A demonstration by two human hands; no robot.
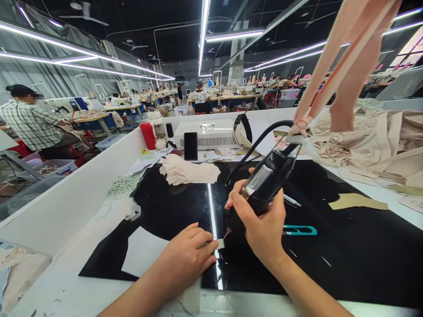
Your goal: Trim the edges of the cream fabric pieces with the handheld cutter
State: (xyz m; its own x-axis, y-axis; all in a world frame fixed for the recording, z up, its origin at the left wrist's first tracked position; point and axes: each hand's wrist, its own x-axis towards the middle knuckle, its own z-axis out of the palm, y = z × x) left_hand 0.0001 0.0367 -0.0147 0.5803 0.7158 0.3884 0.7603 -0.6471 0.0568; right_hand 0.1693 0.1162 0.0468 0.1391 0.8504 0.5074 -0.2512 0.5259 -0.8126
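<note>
My right hand [264, 220] is wrapped round a black corded hot knife [269, 178], its thin tip pointing down to the left. Pink fabric strips [325, 79] tied at its upper end run up out of view. The tip comes close to the end of a small pale fabric strip [220, 243]; whether they touch I cannot tell. My left hand [193, 248] lies flat with its fingertips pressing this strip onto the glossy black board [172, 211]. Pale cloth [191, 297] shows below that wrist, and the part under the palm is hidden.
A stack of cream fabric pieces [188, 169] lies farther back, before a phone [191, 146] and white metal box [206, 132]. Teal thread snips [300, 230] and a pen [292, 200] lie right. Green cord [124, 186] sits left; beige fabric [370, 145] heaps right. A person [36, 119] sits beyond the partition.
</note>
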